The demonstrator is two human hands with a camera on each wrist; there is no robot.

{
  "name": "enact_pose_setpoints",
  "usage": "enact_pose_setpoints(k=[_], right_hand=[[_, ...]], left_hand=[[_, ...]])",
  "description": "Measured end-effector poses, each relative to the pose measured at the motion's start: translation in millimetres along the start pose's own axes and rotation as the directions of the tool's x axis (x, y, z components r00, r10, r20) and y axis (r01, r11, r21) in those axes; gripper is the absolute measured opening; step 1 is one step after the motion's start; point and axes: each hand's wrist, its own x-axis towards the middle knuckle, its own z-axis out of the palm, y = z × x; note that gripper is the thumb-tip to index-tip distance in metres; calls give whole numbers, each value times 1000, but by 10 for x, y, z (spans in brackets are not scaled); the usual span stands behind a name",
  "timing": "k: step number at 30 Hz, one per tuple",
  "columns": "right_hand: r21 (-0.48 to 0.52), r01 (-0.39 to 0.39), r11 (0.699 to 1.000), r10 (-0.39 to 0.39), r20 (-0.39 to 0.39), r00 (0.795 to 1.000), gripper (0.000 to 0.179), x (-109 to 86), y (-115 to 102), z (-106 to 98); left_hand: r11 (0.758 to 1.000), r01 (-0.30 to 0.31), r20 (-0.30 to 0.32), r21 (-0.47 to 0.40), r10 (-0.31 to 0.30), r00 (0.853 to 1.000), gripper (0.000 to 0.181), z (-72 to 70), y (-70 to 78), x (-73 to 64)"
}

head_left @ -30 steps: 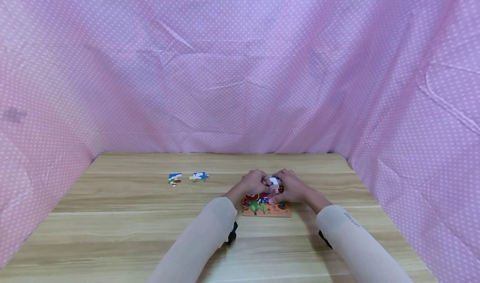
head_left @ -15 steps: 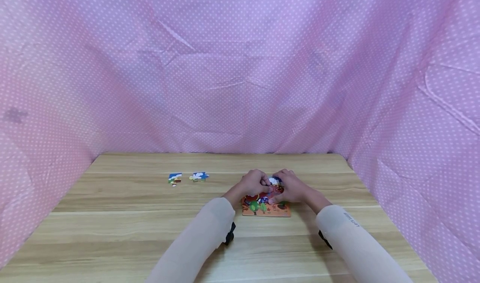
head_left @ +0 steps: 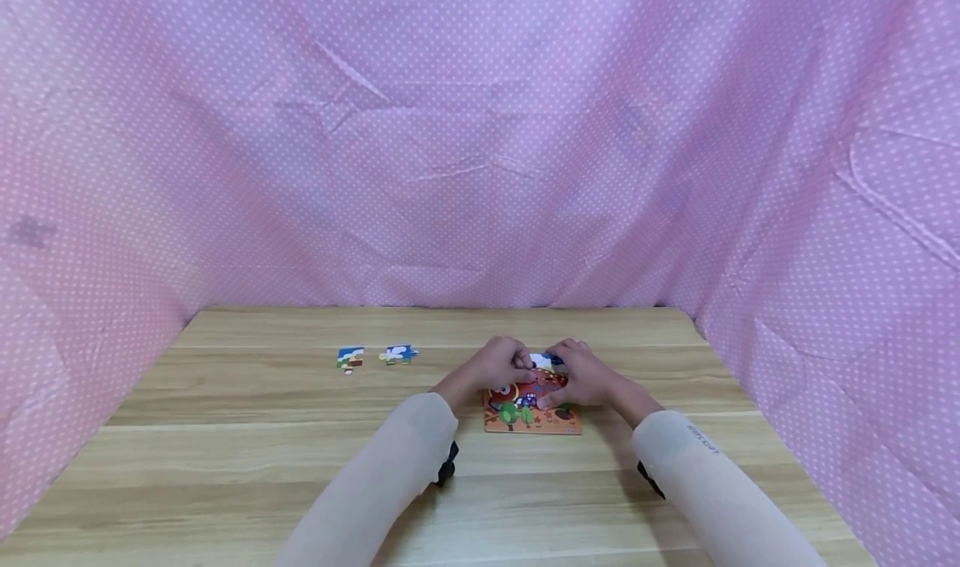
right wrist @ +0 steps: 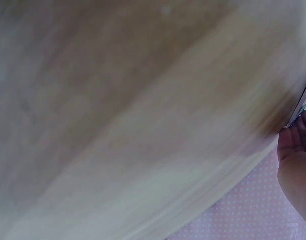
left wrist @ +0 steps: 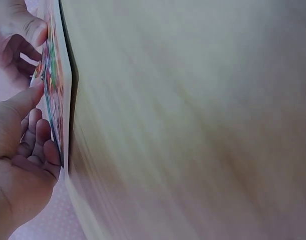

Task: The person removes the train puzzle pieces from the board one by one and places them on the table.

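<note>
A jigsaw puzzle (head_left: 536, 421) in an orange-bordered tray lies right of the table's middle, printed with a red figure and green trees. My left hand (head_left: 501, 363) is over its left part, and in the left wrist view the thumb and curled fingers pinch a small coloured puzzle piece (left wrist: 37, 71) close over the picture. From the right, my right hand (head_left: 587, 375) holds the puzzle, thumb on the picture and fingertips at the far right edge. The right wrist view shows its bent fingers (right wrist: 294, 139) at the tray's edge. Both hands cover parts of the picture.
Two loose clusters of puzzle pieces, a left one (head_left: 350, 358) and a right one (head_left: 398, 354), lie toward the back left of the wooden table (head_left: 247, 434). A pink dotted cloth (head_left: 450, 175) hangs behind and along both sides.
My left hand has shifted slightly left over the puzzle. The pale patch near the puzzle's top middle now shows red picture. My right hand has stayed in place.
</note>
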Motion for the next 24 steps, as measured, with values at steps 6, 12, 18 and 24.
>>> enact_pose_setpoints(k=[6, 12, 18, 24], right_hand=[[-1, -11, 1000, 11, 1, 1000, 105, -8, -20, 0], [-11, -14, 1000, 14, -6, 1000, 104, 0, -13, 9], [-4, -24, 1000, 24, 1, 1000, 102, 1, -19, 2], [0, -43, 999, 43, 10, 999, 101, 1, -19, -2]], left_hand=[[1000, -5, 3, -7, 5, 1000, 8, -95, -62, -50], [1000, -21, 11, -2, 21, 1000, 8, -197, -130, -99], [1000, -8, 3, -10, 8, 1000, 9, -290, -169, -186], [998, 31, -11, -50, -31, 999, 8, -370, -250, -271]])
